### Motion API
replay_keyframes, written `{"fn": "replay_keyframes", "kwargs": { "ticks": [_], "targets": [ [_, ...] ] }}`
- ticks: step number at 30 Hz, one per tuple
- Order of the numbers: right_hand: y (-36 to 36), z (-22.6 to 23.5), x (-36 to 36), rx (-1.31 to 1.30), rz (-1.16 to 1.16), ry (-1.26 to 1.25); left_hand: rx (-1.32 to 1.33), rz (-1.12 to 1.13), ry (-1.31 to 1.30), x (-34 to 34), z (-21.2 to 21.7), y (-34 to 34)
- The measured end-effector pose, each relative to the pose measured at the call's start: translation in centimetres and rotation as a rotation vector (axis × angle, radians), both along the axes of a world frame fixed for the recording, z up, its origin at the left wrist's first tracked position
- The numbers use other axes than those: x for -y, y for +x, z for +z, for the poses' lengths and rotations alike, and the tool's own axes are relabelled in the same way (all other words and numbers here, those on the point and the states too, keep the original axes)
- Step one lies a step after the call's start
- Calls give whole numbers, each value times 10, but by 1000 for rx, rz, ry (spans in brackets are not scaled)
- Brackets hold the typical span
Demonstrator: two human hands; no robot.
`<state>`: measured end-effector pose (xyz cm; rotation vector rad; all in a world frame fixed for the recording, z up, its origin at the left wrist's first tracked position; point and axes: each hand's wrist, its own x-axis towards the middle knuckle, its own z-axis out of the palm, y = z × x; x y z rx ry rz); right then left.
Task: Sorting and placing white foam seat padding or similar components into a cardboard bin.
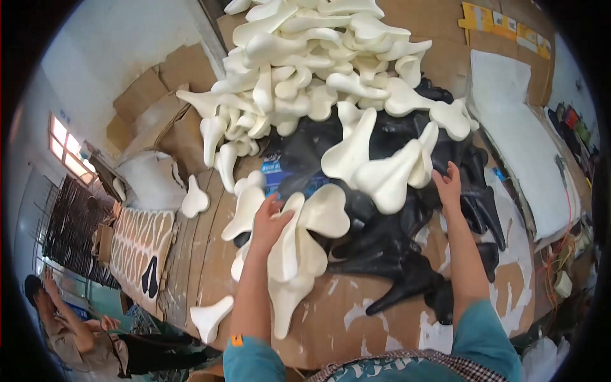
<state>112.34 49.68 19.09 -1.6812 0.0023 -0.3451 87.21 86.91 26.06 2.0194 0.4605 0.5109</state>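
My left hand [268,219] rests on a white foam saddle-shaped pad [294,254] lying on top of a few others at the near side of the table, fingers spread over it. My right hand [449,186] reaches into a heap of black saddle-shaped shells [394,254], its fingers touching the black pieces just below a white foam pad [388,175]. A tall pile of white foam pads [305,70] fills the far middle of the table. Both forearms come up from the lower edge in teal sleeves.
The table top [344,318] is cardboard-covered with white patches. A loose white pad [212,316] lies at its near-left edge. White foam sheets [522,134] lie at the right. Cardboard boxes [159,102] stand at the back left. Another person [70,331] crouches at the lower left.
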Motion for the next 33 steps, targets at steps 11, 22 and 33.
{"fn": "replay_keyframes", "kwargs": {
  "ticks": [11,22,33],
  "targets": [
    [43,31,-49,-305,454,101,-342,-100,214,-23,-45,327],
    [-78,78,-86,247,241,-302,53,-222,871,109,40,175],
    [-328,134,-160,294,1116,123,-217,562,974,92,148,-208]
  ]
}}
